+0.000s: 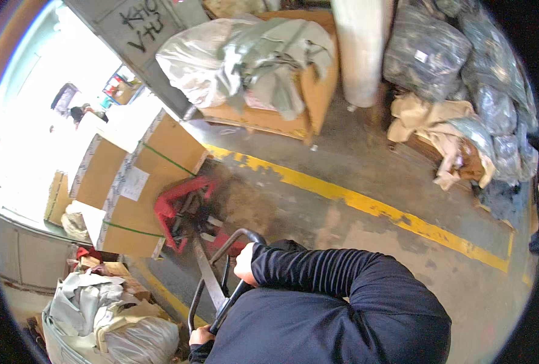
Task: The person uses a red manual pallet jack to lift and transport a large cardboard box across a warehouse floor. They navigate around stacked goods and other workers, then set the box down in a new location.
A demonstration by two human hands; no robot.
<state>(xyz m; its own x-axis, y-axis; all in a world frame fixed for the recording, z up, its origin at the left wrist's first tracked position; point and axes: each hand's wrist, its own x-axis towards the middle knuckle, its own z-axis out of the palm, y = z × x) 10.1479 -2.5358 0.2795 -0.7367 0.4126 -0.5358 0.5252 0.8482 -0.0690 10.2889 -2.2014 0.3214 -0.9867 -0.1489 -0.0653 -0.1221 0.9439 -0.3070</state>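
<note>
My right hand [244, 265] is closed around the upper part of the black loop handle [239, 233] of a red pallet jack [167, 210]. My left hand [201, 335], near the lower edge, grips the lower end of the same loop. Its fingers are partly hidden by my dark sleeve. A metal shaft [205, 267] runs from the handle to the red body. Just beyond that body stand large cardboard boxes [127, 215] with green straps. What carries the boxes underneath is hidden.
A yellow floor line [342, 195] runs past the jack. Beyond it sit a cardboard bin [321, 100] of draped material, an upright wrapped roll [359, 51], and dark plastic-wrapped bundles [428, 51]. At lower left is a pile of grey sheets [90, 303]. A bright doorway [33, 121] opens at left.
</note>
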